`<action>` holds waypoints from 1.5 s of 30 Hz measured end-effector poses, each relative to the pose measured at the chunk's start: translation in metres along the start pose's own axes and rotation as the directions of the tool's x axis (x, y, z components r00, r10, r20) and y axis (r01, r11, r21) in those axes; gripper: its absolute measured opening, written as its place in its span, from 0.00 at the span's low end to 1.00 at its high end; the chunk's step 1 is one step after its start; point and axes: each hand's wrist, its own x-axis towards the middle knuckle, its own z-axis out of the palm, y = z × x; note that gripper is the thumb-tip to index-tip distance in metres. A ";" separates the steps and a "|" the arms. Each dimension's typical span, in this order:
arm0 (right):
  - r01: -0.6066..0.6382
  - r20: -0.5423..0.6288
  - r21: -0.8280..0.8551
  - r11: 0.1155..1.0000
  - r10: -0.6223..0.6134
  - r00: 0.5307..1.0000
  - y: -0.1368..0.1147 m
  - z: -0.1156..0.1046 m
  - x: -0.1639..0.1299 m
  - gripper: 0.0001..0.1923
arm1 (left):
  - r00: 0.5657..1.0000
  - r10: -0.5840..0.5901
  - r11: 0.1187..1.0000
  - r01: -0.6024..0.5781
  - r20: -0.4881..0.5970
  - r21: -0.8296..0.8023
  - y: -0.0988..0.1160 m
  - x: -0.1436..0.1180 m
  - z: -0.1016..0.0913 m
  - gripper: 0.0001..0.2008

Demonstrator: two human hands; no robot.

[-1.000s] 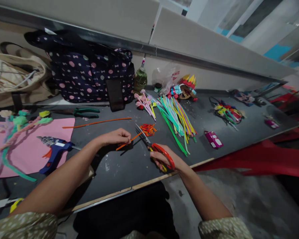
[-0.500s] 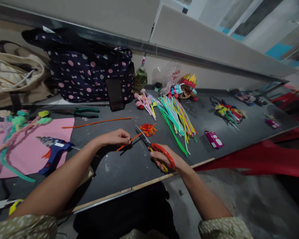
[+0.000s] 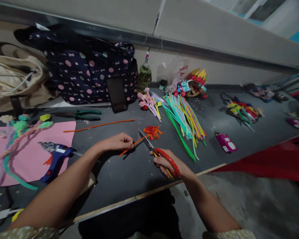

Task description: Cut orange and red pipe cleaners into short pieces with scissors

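Note:
My left hand (image 3: pixel 122 142) pinches a short orange pipe cleaner (image 3: pixel 139 140), whose tail sticks out below the fingers. Its far end meets the blades of a pair of scissors (image 3: pixel 167 158) with red and yellow handles. Those handles are in my right hand (image 3: pixel 169 164), fingers through the loops. The blades look nearly closed at the pipe cleaner. Just beyond the tips lies a small heap of cut orange pieces (image 3: pixel 153 132). A longer orange pipe cleaner (image 3: pixel 99 125) rests on the dark table behind my left hand.
A bundle of coloured pipe cleaners (image 3: pixel 184 116) lies to the right, near pink pipe-cleaner flowers (image 3: pixel 149 103). Green-handled pliers (image 3: pixel 87 115), a blue glue gun (image 3: pixel 55 162) and pink sheet (image 3: pixel 67 127) are left. A phone (image 3: pixel 116 94) leans on a dotted bag (image 3: pixel 87 69). A purple box (image 3: pixel 226 142) stands right.
The camera view has shifted slightly, so the scene sits a little differently. The scissor blades have drawn closer together on the orange pipe cleaner; both hands keep their holds.

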 end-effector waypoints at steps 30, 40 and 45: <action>0.218 -0.234 0.014 0.976 -0.209 0.949 0.014 0.012 -0.003 0.26 | 0.927 0.083 0.981 -0.140 -0.365 -0.135 0.001 -0.001 -0.002 0.11; 0.168 -0.157 0.246 0.955 -0.131 0.979 -0.009 0.051 0.042 0.23 | 0.698 0.211 0.977 -0.129 -0.684 0.171 -0.010 0.005 -0.011 0.12; 0.169 -0.144 0.270 0.948 -0.134 0.981 -0.009 0.065 0.064 0.20 | 0.712 0.278 0.938 -0.056 -0.644 0.343 -0.011 0.004 -0.009 0.14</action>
